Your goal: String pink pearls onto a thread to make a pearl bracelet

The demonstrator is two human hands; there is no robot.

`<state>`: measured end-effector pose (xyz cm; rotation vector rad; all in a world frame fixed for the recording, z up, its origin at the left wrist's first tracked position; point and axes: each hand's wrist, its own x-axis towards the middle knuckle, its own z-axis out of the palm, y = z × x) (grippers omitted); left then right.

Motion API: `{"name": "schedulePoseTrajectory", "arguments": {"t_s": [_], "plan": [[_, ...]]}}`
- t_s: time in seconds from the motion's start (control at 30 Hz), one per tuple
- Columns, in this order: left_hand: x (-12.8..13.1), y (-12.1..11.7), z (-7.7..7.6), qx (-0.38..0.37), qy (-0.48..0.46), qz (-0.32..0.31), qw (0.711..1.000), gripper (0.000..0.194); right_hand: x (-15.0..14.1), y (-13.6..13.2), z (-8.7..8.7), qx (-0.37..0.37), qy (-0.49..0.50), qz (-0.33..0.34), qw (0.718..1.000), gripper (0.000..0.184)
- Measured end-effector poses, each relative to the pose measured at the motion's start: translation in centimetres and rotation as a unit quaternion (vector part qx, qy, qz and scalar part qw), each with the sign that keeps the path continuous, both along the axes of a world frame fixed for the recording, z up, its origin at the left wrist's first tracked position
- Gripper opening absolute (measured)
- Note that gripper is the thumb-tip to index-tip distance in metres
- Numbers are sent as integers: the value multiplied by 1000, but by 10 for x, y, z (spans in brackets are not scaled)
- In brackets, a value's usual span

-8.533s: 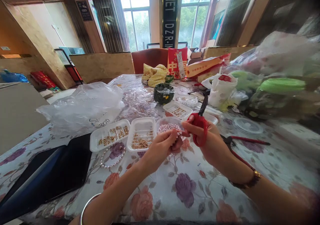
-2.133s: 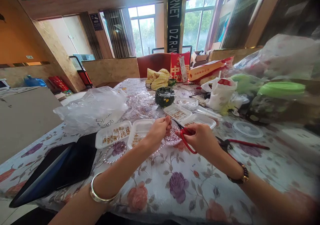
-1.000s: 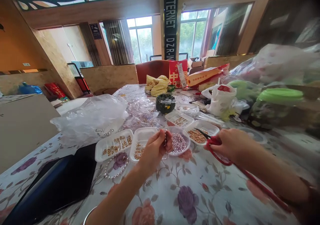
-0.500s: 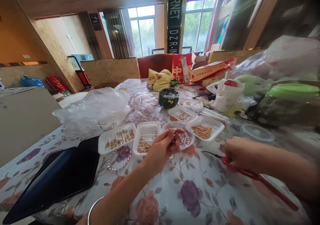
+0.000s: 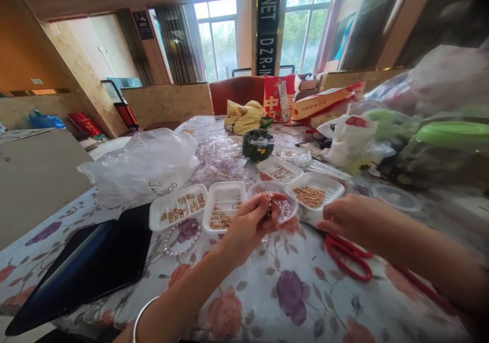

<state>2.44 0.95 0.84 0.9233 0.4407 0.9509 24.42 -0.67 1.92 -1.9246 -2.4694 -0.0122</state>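
Observation:
My left hand (image 5: 254,223) is closed, pinching a strand of small pearl beads (image 5: 270,200) over a round clear bowl of pinkish pearls (image 5: 284,210). A few beads hang below the fingers. My right hand (image 5: 342,216) is just above the red-handled scissors (image 5: 349,259), which lie on the tablecloth, blades pointing left. Its fingers are slightly blurred and partly bent, with one stretched towards the scissors' pivot, and nothing shows in them. Beside the bowl are white trays of gold beads (image 5: 224,221) and a tray of gold pieces (image 5: 310,196). A finished-looking pearl loop (image 5: 181,241) lies at left.
A black folder-like object (image 5: 114,261) lies at left, behind it a white plastic bag (image 5: 145,160). A dark green coil (image 5: 258,145) sits farther back. At right are a clear lid (image 5: 395,198), a green-lidded container (image 5: 451,139) and a red strip (image 5: 430,289) under my forearm.
My right hand has let go of the scissors' handles and shifted left and slightly up, leaving both red loops visible on the cloth. My left hand stays nearly in place with the strand.

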Motion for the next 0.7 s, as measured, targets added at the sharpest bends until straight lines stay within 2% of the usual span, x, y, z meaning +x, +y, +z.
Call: {"name": "schedulePoseTrajectory", "arguments": {"t_s": [0.1, 0.23, 0.33, 0.47, 0.57, 0.7], "plan": [[0, 0, -1, 9, 1, -12, 1000, 24, -15, -2, 15, 70, 96, 14, 993, 38], [0, 0, 0, 10, 14, -19, 1000, 25, -30, -2, 24, 39, 259, 69, 963, 37], [0, -1, 0, 6, 19, -20, 1000, 23, -39, -2, 20, -46, 381, 95, 918, 37], [1, -2, 1, 27, 22, -20, 999, 22, -48, -1, 13, -153, 527, 89, 831, 40], [1, -1, 2, 34, 31, -16, 999, 23, -53, 0, 10, -173, 593, 66, 784, 41], [1, -1, 3, 38, 35, -8, 999, 25, -55, 0, 9, -194, 635, 54, 746, 39]]}}
